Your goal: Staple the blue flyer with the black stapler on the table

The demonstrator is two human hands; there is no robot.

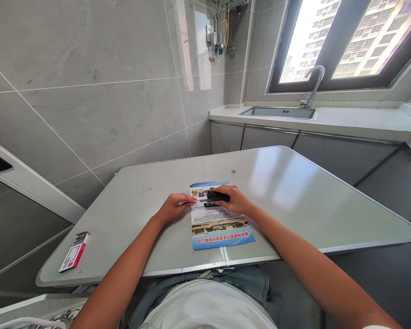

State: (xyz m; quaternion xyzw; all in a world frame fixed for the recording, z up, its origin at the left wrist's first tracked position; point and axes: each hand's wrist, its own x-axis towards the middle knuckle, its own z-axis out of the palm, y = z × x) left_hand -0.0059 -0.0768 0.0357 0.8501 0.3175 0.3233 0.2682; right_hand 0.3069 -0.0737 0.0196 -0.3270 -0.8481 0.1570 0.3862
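R hand wraps snugly round blk stapler over leaflet on grey table, L hand adj., pinch unclear from here, w/ sink & tiled wall beyond table.

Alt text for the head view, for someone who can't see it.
A right hand grips a black stapler over a printed leaflet on a table, the left hand at its silver end. A red-and-white packet lies near the table's left edge.

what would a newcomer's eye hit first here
Probably the bright, dark-framed glass window at upper right. Then the black stapler-like tool in the right hand, over a blue-bordered printed paper sheet on the pale grey table. A flat red-and-white packet lies near the table's left end.
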